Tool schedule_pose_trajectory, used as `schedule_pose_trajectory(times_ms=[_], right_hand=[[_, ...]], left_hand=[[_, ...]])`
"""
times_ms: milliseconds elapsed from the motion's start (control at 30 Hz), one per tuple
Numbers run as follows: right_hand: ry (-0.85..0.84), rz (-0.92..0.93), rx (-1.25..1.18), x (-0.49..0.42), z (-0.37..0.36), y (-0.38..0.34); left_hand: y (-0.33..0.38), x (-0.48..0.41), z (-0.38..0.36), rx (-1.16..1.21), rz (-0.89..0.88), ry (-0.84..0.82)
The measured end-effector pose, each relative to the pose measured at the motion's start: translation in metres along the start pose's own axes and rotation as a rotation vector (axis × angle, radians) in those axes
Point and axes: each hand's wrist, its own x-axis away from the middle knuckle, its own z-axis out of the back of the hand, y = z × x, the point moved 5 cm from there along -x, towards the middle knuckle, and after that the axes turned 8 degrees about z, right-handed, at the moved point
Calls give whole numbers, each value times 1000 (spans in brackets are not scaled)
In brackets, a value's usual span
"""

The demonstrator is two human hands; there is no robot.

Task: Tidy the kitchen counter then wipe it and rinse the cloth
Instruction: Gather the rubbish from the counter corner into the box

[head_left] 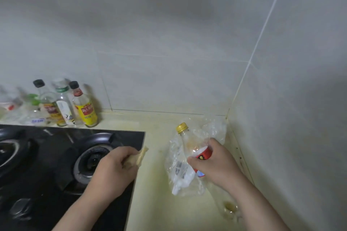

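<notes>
My right hand (216, 163) grips a clear plastic bottle (191, 142) with a yellow cap and a red label, lying tilted on the pale yellow counter (152, 184). A crumpled clear plastic bag (178, 172) lies under and around the bottle, reaching the right corner. My left hand (116, 169) is closed on a small beige folded cloth (139, 157), held over the right edge of the black gas hob (56, 165).
Several seasoning bottles (75, 105) stand against the tiled back wall at the left, behind the hob. The hob's right burner (92, 159) lies beside my left hand. Tiled walls meet in a corner at the right. A yellowish stain (231, 208) marks the counter near my right forearm.
</notes>
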Motion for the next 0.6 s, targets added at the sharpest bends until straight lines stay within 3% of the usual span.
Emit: schedule_pose_trajectory(times_ms=[167,600], right_hand=[[-42,54,-20,43,-10,-18],[-166,247,13,131,-56,-78]], left_hand=[[4,59,25,-23,-3,42],[-57,182,101,24,195,260]])
